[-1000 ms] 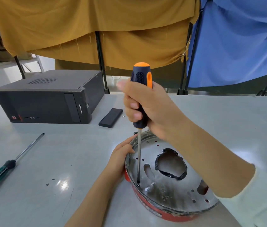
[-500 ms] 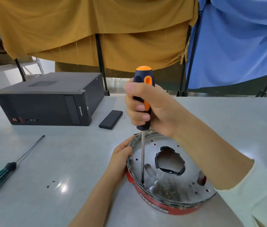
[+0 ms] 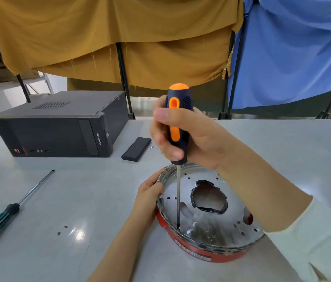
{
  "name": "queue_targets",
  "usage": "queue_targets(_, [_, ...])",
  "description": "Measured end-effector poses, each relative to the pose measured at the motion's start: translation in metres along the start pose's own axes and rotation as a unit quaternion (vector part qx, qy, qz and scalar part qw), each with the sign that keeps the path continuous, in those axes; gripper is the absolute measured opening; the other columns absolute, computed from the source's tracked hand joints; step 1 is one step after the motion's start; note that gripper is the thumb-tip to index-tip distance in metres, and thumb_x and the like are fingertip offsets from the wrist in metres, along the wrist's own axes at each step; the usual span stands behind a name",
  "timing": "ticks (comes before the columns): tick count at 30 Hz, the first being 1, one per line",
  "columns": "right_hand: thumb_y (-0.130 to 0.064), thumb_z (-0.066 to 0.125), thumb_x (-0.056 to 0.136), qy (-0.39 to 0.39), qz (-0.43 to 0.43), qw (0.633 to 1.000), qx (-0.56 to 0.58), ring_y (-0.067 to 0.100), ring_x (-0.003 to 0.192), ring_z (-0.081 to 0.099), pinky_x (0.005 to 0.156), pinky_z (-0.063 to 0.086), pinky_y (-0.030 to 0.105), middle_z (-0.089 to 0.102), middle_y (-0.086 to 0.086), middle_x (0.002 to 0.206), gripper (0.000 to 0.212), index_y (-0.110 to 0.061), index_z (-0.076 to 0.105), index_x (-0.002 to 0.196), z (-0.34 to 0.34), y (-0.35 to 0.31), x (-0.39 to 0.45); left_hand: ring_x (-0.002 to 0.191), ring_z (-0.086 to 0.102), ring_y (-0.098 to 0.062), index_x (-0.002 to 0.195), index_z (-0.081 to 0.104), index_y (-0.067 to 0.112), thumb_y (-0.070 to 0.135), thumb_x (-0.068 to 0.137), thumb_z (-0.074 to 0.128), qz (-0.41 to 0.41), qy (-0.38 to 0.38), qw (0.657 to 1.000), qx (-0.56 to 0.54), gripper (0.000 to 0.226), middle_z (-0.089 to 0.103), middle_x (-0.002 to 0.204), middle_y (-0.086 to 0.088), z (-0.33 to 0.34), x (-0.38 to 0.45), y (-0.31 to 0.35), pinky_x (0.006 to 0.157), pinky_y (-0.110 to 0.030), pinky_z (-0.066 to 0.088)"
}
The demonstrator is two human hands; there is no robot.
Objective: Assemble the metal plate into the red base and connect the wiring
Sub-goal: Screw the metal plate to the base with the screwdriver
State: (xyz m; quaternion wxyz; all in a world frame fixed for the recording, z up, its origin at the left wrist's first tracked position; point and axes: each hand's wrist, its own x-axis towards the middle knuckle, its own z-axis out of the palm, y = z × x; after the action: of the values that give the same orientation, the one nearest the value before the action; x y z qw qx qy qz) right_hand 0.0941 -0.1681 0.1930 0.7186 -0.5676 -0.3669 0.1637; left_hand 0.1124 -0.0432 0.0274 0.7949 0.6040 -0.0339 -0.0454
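Observation:
The round red base (image 3: 207, 254) sits near the table's front edge with the shiny metal plate (image 3: 207, 224) lying inside it. The plate has a ragged centre hole and several small holes. My right hand (image 3: 189, 137) grips the orange-and-black handle of a screwdriver (image 3: 178, 129) held upright; its shaft runs down to the plate's near-left rim, tip touching there. My left hand (image 3: 150, 192) holds the left rim of the base, fingers curled over its edge. No wiring is visible.
A green-handled screwdriver (image 3: 4, 216) lies at the left on the grey table (image 3: 79, 200). A black desktop computer case (image 3: 58, 129) stands at the back left, a flat black block (image 3: 136, 149) beside it. Small screws lie near the block. Yellow and blue cloths hang behind.
My right hand has turned on the screwdriver handle, its fingers shifting around the grip. The tip stays at the same spot on the plate. My left hand keeps its hold.

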Motion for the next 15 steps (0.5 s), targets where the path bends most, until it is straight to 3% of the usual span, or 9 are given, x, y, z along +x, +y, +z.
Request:
queue_targets(2, [-0.019, 0.059, 0.09, 0.11, -0.013, 0.993, -0.028, 0.01, 0.037, 0.037, 0.042, 0.034, 0.019, 0.046, -0.003, 0.054, 0.025, -0.022, 0.047, 0.068, 0.008, 0.007, 0.002, 0.054, 0.061, -0.012, 0.113, 0.072, 0.009, -0.014, 0.078, 0.032, 0.001, 0.004, 1.0, 0.009, 0.058, 0.071, 0.074, -0.005, -0.001, 0.001, -0.001, 0.05, -0.021, 0.048])
queue_targets(4, [-0.022, 0.064, 0.087, 0.249, -0.052, 0.964, -0.073, 0.011, 0.038, 0.034, 0.04, 0.032, 0.019, 0.038, 0.0, 0.054, 0.031, -0.022, 0.042, 0.066, 0.014, 0.015, -0.001, 0.049, 0.06, -0.011, 0.112, 0.073, 0.009, -0.015, 0.079, 0.03, -0.004, 0.01, 1.0, 0.009, 0.059, 0.071, 0.07, -0.003, 0.0, 0.001, -0.001, 0.047, -0.019, 0.047])
queue_targets(6, [-0.023, 0.065, 0.086, 0.301, -0.072, 0.944, -0.112, 0.013, 0.04, 0.035, 0.04, 0.032, 0.02, 0.037, 0.004, 0.056, 0.032, -0.021, 0.041, 0.066, 0.019, 0.017, -0.003, 0.049, 0.061, -0.009, 0.112, 0.072, 0.009, -0.016, 0.078, 0.029, -0.004, 0.01, 1.0, 0.014, 0.06, 0.071, 0.069, -0.002, 0.0, 0.001, -0.001, 0.046, -0.017, 0.047])
queue_targets(8, [-0.021, 0.066, 0.086, 0.232, -0.059, 0.963, -0.123, 0.014, 0.041, 0.039, 0.043, 0.037, 0.023, 0.042, 0.003, 0.056, 0.028, -0.02, 0.045, 0.067, 0.016, 0.012, -0.002, 0.059, 0.066, -0.013, 0.114, 0.071, 0.009, -0.015, 0.078, 0.031, 0.001, 0.005, 1.0, 0.025, 0.059, 0.073, 0.076, -0.004, -0.001, 0.002, -0.001, 0.052, -0.022, 0.053])
queue_targets(10, [-0.02, 0.063, 0.086, 0.095, -0.029, 0.992, -0.073, 0.015, 0.048, 0.048, 0.048, 0.042, 0.025, 0.054, 0.0, 0.065, 0.014, -0.019, 0.054, 0.075, 0.01, 0.004, 0.0, 0.083, 0.071, -0.025, 0.114, 0.072, 0.014, -0.014, 0.082, 0.034, 0.0, 0.007, 1.0, 0.028, 0.057, 0.075, 0.096, -0.012, -0.003, 0.003, -0.002, 0.075, -0.039, 0.06])
queue_targets(11, [-0.02, 0.06, 0.085, 0.031, -0.01, 0.999, -0.023, 0.015, 0.054, 0.053, 0.05, 0.044, 0.025, 0.06, -0.001, 0.074, 0.003, -0.019, 0.057, 0.084, 0.006, 0.0, 0.001, 0.092, 0.069, -0.03, 0.112, 0.073, 0.017, -0.013, 0.084, 0.036, -0.001, 0.007, 1.0, 0.027, 0.055, 0.074, 0.103, -0.015, -0.003, 0.004, -0.002, 0.084, -0.045, 0.056])
queue_targets(13, [-0.023, 0.057, 0.082, -0.05, 0.024, 0.997, 0.051, 0.016, 0.062, 0.057, 0.05, 0.044, 0.023, 0.067, -0.001, 0.093, 0.021, -0.021, 0.058, 0.103, -0.001, -0.002, 0.001, 0.097, 0.067, -0.032, 0.111, 0.074, 0.02, -0.011, 0.086, 0.039, -0.002, 0.001, 1.0, 0.025, 0.053, 0.073, 0.107, -0.017, -0.004, 0.004, -0.003, 0.088, -0.046, 0.054])
queue_targets(15, [-0.028, 0.053, 0.08, -0.072, 0.024, 0.996, 0.048, 0.012, 0.049, 0.051, 0.047, 0.039, 0.019, 0.067, -0.002, 0.084, 0.02, -0.018, 0.055, 0.097, 0.0, 0.0, 0.002, 0.098, 0.068, -0.031, 0.112, 0.073, 0.019, -0.01, 0.084, 0.039, 0.002, -0.005, 1.0, 0.023, 0.053, 0.073, 0.108, -0.017, -0.004, 0.004, -0.004, 0.084, -0.042, 0.055])
